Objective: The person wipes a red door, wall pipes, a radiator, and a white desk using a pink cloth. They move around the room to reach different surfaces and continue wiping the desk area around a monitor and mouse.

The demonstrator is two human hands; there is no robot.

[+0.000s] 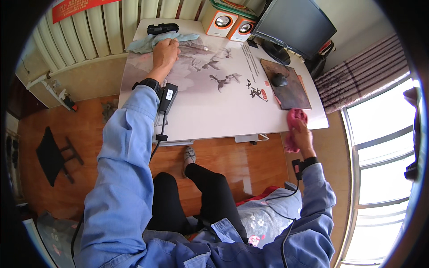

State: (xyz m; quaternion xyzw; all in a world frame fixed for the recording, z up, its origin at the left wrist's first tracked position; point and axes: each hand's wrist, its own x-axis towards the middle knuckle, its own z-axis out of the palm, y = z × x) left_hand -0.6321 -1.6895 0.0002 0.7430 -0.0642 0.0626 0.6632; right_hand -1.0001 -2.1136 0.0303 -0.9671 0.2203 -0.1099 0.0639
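Note:
My left hand [166, 55] is at the far left of the white desk [214, 117], its fingers closed on a light blue cloth [142, 44] that lies spread on the desktop. Just behind that cloth sits a black object [163, 28], too dark to make out. At the desk's front right corner, my right hand [303, 135] grips a pink cloth [297, 117]. One end of it is bunched on the desktop; the other hangs past the front edge. Black devices with cables are strapped at both wrists.
A black mouse [279, 80] rests on a dark mat [291, 95] on the right. Behind stand a monitor [295, 25] and two white-and-orange speakers [219, 22]. A radiator [100, 31] runs along the wall at left. A black folding stool [50, 155] is on the wooden floor.

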